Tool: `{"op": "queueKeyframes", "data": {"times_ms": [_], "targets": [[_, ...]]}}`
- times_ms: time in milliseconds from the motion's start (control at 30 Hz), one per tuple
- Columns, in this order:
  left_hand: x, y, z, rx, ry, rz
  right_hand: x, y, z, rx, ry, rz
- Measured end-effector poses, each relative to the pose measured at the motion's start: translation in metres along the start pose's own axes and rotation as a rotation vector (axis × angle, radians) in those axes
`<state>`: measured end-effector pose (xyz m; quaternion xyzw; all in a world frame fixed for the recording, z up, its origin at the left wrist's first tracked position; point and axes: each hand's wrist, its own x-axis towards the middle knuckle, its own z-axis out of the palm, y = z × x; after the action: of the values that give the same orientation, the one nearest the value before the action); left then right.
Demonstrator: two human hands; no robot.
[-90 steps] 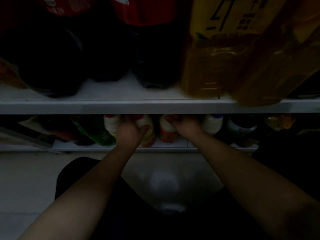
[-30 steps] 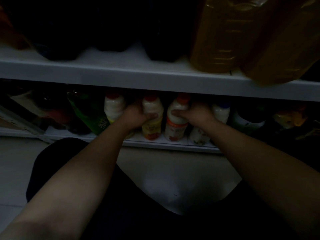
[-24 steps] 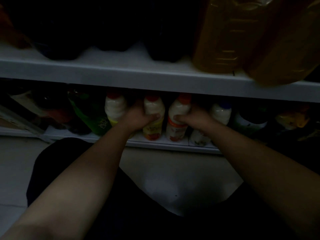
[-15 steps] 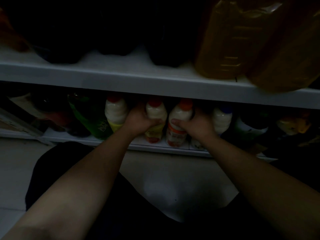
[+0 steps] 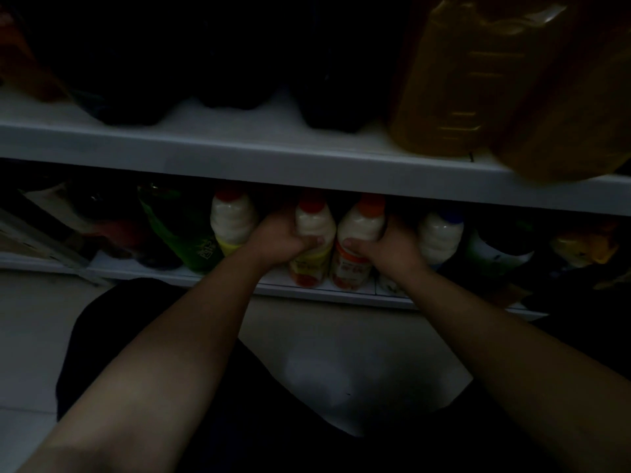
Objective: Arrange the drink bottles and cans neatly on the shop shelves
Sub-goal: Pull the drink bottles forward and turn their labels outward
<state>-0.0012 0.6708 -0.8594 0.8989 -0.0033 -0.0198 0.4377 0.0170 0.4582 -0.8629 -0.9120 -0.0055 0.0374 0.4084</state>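
Currently left hand (image 5: 278, 238) gripping yellow bottle (image 5: 312, 240), right hand (image 5: 386, 245) gripping orange bottle (image 5: 356, 247), fingers wrapping shoulders; likely full, heavy, slippery plastic.

Glossy plastic bottles (image 5: 314, 244), matt shelf (image 5: 273, 162)

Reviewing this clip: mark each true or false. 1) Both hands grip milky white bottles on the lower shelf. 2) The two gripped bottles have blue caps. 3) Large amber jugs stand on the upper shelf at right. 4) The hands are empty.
1) True: the left hand and right hand each hold a milky white bottle on the lower white shelf.
2) False: one cap is red, the other orange.
3) True: amber plastic jugs stand there.
4) False: each grips a bottle.
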Motion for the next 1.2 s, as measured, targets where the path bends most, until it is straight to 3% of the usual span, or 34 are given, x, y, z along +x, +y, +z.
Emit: {"op": "queueKeyframes", "data": {"times_ms": [167,267,333,433,500,633,700,767,1033,1200], "targets": [[-0.003,-0.001,-0.003,-0.020,-0.062,-0.016,-0.007,-0.001,-0.007,0.073,-0.047,0.024],[-0.009,0.003,-0.009,0.028,-0.083,-0.010,-0.031,-0.005,-0.007,-0.028,0.242,-0.023],[-0.016,0.006,-0.024,0.143,-0.098,0.001,-0.054,-0.014,0.001,-0.046,0.395,-0.187],[-0.029,0.002,-0.062,0.268,-0.004,-0.022,-0.075,-0.031,0.021,0.012,0.225,-0.422],[-0.042,-0.008,-0.087,0.269,0.194,-0.133,-0.075,-0.042,0.038,-0.011,0.036,-0.512],[-0.050,-0.027,-0.101,0.208,0.581,-0.248,-0.068,-0.057,0.075,-0.046,-0.208,-0.480],[-0.041,-0.027,-0.093,0.204,0.559,-0.260,-0.067,-0.057,0.088,-0.065,-0.258,-0.410],[-0.031,-0.027,-0.080,0.217,0.435,-0.241,-0.070,-0.054,0.095,-0.071,-0.305,-0.353],[-0.017,-0.037,-0.080,0.312,0.265,-0.215,-0.082,-0.039,0.097,-0.126,-0.394,-0.336],[-0.023,-0.028,-0.076,0.465,0.332,-0.204,-0.079,-0.041,0.104,-0.165,-0.409,-0.359]]}}
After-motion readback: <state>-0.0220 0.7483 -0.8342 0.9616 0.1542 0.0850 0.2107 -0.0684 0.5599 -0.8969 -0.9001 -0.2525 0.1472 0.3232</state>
